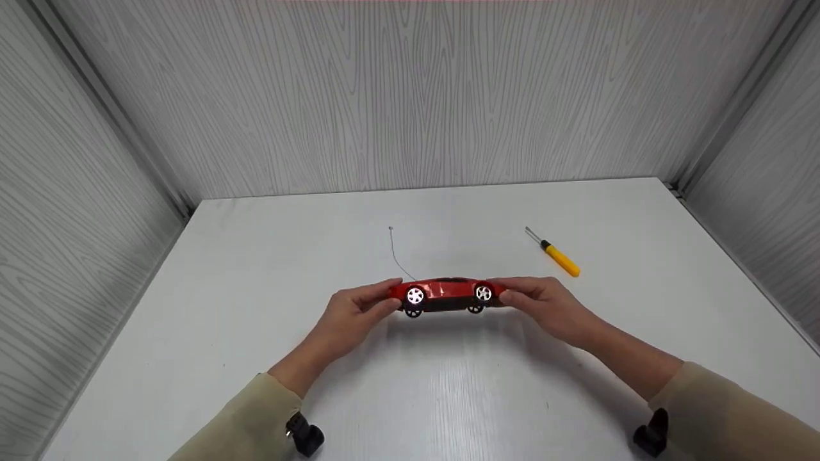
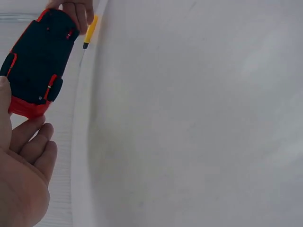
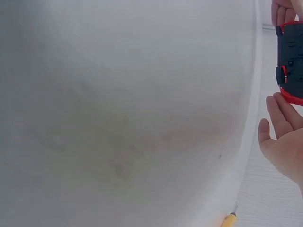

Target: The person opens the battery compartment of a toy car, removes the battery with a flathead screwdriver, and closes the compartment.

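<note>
Between my two hands, a red toy car (image 1: 448,291) is held up above the white table, its side with silver wheels facing the head camera. At one end, my left hand (image 1: 351,315) pinches it between thumb and fingers; my right hand (image 1: 549,308) grips the other end the same way. In the left wrist view the car's black underside (image 2: 42,54) shows, with my left hand (image 2: 26,170) at the near end. The right wrist view catches part of the car (image 3: 291,61) at its edge, above my right hand (image 3: 286,137).
A screwdriver (image 1: 561,258) with a yellow handle lies on the table (image 1: 256,256), beyond my right hand. Behind the car, a thin dark line (image 1: 393,251) with a small dot at its end runs along the tabletop. Grey wood-grain panels (image 1: 410,96) enclose the back and sides.
</note>
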{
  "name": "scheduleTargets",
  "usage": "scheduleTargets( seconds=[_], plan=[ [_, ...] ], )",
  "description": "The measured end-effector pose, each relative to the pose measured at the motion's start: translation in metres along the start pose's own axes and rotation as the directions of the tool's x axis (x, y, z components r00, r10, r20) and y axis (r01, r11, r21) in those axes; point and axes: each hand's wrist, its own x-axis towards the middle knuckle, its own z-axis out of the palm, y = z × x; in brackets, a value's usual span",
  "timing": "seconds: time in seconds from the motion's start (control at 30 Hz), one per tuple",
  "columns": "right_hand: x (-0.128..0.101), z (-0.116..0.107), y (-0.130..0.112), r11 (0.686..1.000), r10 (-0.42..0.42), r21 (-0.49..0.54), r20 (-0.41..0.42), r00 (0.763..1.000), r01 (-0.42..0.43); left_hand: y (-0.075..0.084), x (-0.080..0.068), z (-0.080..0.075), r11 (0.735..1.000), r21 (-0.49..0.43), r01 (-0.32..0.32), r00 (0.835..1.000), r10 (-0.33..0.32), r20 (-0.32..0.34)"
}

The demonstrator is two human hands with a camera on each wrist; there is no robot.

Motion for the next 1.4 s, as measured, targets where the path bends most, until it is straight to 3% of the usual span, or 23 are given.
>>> scheduleTargets(
  seconds=[0.17,0.43,0.87,1.4],
  plan=[
    [0.0013,0.0004,-0.0023,0.997,-0.036,0.066,-0.005,0.999,0.036,0.0009,0.0,0.001,1.0,0.024,-0.018,0.999,0.018,-0.037],
    [0.0013,0.0029,-0.0041,0.994,-0.064,0.085,0.03,0.998,0.061,0.0042,-0.0005,-0.0012,1.0,0.007,-0.004,0.998,0.005,-0.057],
    [-0.0012,0.0036,-0.0022,0.995,-0.036,0.09,0.026,0.999,0.034,0.0064,0.0013,0.0002,0.997,-0.075,-0.003,0.997,-0.002,-0.071],
    [-0.0004,0.0038,0.0016,0.999,0.043,0.018,0.032,0.999,-0.043,0.0052,0.0036,0.0033,0.993,-0.101,0.058,0.997,-0.062,-0.035]
  ],
)
